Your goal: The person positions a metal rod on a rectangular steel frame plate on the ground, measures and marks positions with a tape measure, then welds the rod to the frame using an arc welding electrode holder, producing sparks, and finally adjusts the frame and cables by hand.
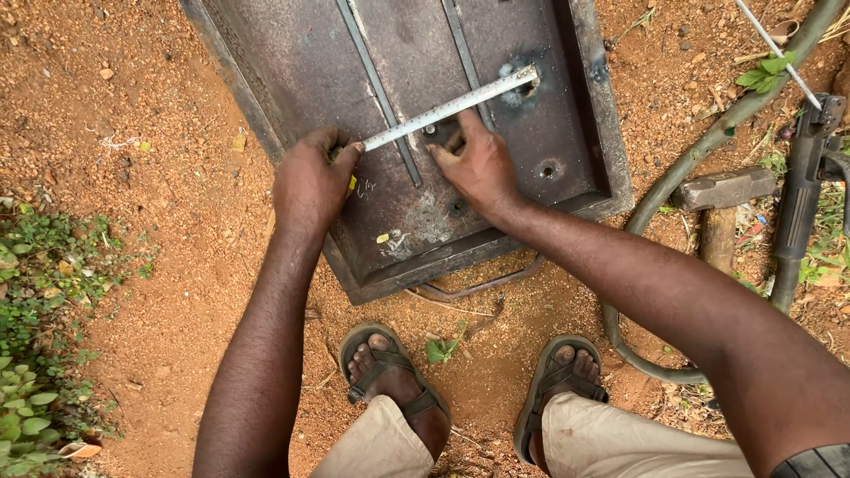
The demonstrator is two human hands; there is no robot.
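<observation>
**Two hands on one tape across a steel tray**

Nearest to me are two sandalled feet, the left foot [394, 385] and the right foot [560, 389], planted on red dirt [177, 265] with khaki trouser cuffs below them. Starting at the far left, I count one patch of green weeds [35, 336] along the frame edge, then a wide strip of bare ground beside the tray, which is the best open room on that side.

My left hand [310, 181] is closed around the case end of one measuring tape [447, 108], pinning it at the tray's near-left rim. The blade runs diagonally up and right, its tip resting by a scorched hole. One rusty metal tray [567, 133] lies flat, with two raised bars along its floor and three round holes visible. My right hand [478, 164] presses down on the tray floor just under the blade, fingers curled over a small dark fitting; I cannot tell whether it grips it.

Right of the tray's edge it is crowded: one curved hose [691, 164], one hammer [722, 199], one black tool [801, 195].
</observation>
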